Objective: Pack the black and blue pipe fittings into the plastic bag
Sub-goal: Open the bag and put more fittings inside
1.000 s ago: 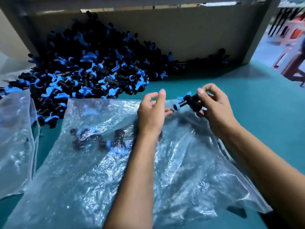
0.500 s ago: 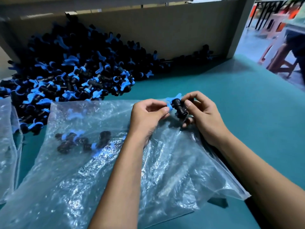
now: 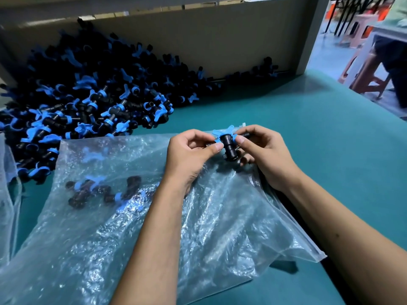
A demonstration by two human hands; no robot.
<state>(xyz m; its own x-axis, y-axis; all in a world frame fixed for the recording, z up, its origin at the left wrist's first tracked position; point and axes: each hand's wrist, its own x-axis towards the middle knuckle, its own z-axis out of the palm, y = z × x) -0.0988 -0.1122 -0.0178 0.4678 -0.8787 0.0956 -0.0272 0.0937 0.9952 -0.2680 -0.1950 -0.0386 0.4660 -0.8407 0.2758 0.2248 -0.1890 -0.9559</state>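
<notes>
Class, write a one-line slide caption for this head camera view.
Both hands, left hand and right hand, hold a black and blue plastic pipe fitting at the mouth of the clear plastic bag.

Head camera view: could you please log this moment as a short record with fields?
surface: teal table
held item: black and blue fitting, at the bag's far edge
left hand: pinches the fitting
right hand: holds the fitting
bag: clear plastic bag, flat on the table
in bag: a few fittings
supply: loose pile against the cardboard wall
</notes>
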